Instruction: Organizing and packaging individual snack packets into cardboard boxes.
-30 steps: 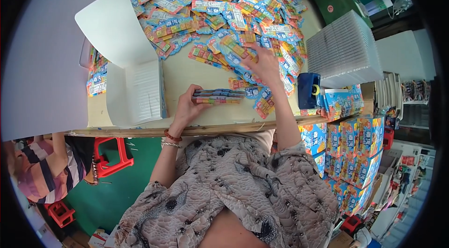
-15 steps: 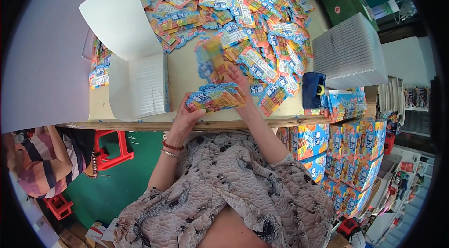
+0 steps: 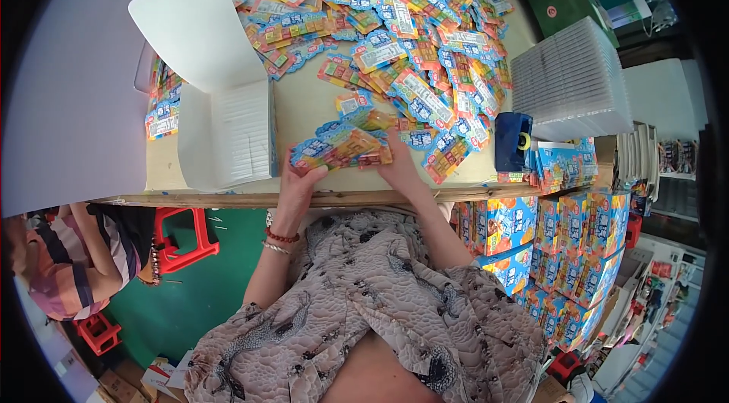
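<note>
cream table (image 3: 300, 103) — loose packet pile (image 3: 372, 15) over its far side, open white box (image 3: 226, 129) at left. packet bundle (image 3: 342, 148) near the front edge, between the hands — left hand (image 3: 300, 180) clamped on its left end, right hand (image 3: 402, 166) on its right.

Room right of white box (image 3: 194, 141); packets (image 3: 378, 51) block ahead

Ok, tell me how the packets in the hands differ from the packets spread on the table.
The held packets are bunched between the left hand and right hand; the table packets lie scattered and overlapping. The held packets are few, the table packets many. Both show blue, yellow and orange.
</note>
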Action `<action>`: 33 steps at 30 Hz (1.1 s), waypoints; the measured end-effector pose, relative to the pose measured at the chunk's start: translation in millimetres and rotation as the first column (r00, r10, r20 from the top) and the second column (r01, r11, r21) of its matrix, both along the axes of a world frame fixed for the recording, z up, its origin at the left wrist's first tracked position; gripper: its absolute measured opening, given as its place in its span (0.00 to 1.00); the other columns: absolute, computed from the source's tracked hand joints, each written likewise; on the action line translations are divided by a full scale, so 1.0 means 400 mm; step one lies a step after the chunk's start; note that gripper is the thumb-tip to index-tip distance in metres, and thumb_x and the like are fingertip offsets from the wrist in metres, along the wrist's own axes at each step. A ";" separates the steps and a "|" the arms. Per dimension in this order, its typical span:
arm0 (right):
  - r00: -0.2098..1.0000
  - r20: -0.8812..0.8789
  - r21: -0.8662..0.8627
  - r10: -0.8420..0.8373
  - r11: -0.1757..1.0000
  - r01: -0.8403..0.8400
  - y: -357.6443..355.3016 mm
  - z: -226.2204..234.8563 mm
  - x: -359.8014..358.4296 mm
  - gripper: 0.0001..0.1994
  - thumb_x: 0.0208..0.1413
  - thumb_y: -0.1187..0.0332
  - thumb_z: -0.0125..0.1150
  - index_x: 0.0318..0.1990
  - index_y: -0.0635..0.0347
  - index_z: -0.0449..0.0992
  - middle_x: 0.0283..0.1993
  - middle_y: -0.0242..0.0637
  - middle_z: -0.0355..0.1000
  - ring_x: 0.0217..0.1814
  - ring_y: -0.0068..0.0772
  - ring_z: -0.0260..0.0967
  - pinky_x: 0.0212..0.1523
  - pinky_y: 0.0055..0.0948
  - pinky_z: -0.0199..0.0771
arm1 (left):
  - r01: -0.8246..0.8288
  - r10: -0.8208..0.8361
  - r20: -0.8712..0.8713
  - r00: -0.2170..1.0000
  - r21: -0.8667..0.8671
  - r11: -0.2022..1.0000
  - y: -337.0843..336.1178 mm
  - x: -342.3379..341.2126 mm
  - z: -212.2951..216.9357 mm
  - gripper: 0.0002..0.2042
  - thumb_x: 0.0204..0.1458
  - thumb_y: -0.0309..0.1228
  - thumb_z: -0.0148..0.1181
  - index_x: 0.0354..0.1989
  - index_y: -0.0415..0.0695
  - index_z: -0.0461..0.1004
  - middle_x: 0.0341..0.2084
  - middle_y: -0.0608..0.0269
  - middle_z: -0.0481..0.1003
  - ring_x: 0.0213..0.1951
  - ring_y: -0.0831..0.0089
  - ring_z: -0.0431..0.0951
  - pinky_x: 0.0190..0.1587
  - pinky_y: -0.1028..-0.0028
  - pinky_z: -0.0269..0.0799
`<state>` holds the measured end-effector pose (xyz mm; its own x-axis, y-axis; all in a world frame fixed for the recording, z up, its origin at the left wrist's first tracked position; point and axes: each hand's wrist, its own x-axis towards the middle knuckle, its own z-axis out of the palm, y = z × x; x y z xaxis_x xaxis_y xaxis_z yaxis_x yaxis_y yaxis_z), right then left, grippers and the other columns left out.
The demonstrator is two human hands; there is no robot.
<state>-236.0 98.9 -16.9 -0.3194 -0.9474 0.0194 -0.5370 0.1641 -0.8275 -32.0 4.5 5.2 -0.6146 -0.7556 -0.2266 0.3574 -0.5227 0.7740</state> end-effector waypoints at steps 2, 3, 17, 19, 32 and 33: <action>0.954 -0.295 -0.218 -0.042 0.976 -0.024 0.015 0.005 -0.031 0.26 0.48 0.82 0.56 0.57 0.57 0.65 0.56 0.42 0.68 0.60 0.45 0.65 0.58 0.34 0.67 | 0.056 -0.035 0.241 0.970 -0.077 0.995 0.009 0.039 0.014 0.28 0.43 0.18 0.68 0.51 0.43 0.58 0.49 0.58 0.69 0.53 0.71 0.71 0.54 0.71 0.70; 0.954 -0.299 -0.187 0.004 0.980 -0.063 0.016 0.021 -0.046 0.28 0.47 0.83 0.55 0.58 0.55 0.65 0.59 0.41 0.65 0.62 0.45 0.62 0.59 0.36 0.65 | 0.054 -0.034 0.241 0.970 -0.077 0.996 0.015 0.056 0.011 0.28 0.43 0.18 0.68 0.51 0.43 0.58 0.49 0.58 0.69 0.53 0.71 0.71 0.54 0.71 0.70; 0.154 -0.901 0.195 0.405 0.697 -0.690 -0.189 0.085 -0.183 0.26 0.51 0.72 0.52 0.61 0.47 0.63 0.65 0.33 0.60 0.67 0.31 0.58 0.63 0.39 0.59 | 0.392 -0.137 0.493 0.859 -0.461 0.796 0.007 0.103 -0.002 0.26 0.44 0.15 0.65 0.52 0.42 0.63 0.45 0.61 0.72 0.46 0.74 0.75 0.47 0.76 0.73; 0.113 -0.958 0.089 0.265 0.644 -0.760 -0.229 0.146 -0.180 0.18 0.52 0.71 0.52 0.52 0.50 0.68 0.54 0.32 0.68 0.61 0.32 0.64 0.60 0.34 0.62 | 0.385 -0.144 0.494 0.858 -0.432 0.815 0.004 0.102 -0.010 0.25 0.45 0.15 0.65 0.51 0.41 0.64 0.44 0.61 0.72 0.45 0.75 0.75 0.46 0.77 0.73; 0.537 -0.668 0.175 0.515 0.811 -0.559 -0.137 0.183 -0.028 0.12 0.49 0.71 0.53 0.43 0.52 0.72 0.34 0.32 0.71 0.33 0.36 0.72 0.37 0.33 0.70 | 0.294 0.148 0.493 0.857 -0.705 0.645 0.009 0.071 -0.057 0.45 0.39 0.17 0.70 0.66 0.47 0.48 0.64 0.53 0.52 0.56 0.62 0.69 0.56 0.67 0.70; 0.536 -0.666 0.176 0.518 0.808 -0.562 -0.134 0.178 -0.026 0.12 0.49 0.71 0.53 0.43 0.52 0.72 0.34 0.32 0.71 0.33 0.36 0.72 0.37 0.33 0.70 | 0.327 0.141 0.549 0.824 -0.664 0.672 0.009 0.073 -0.054 0.50 0.39 0.17 0.70 0.69 0.49 0.43 0.64 0.53 0.51 0.56 0.61 0.69 0.56 0.66 0.70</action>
<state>-246.3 45.2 54.1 0.3732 -0.9258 0.0602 -0.9014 -0.3772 -0.2127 -2.8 8.0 -16.4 -0.6488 -0.7593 0.0496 -0.2343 0.2613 0.9364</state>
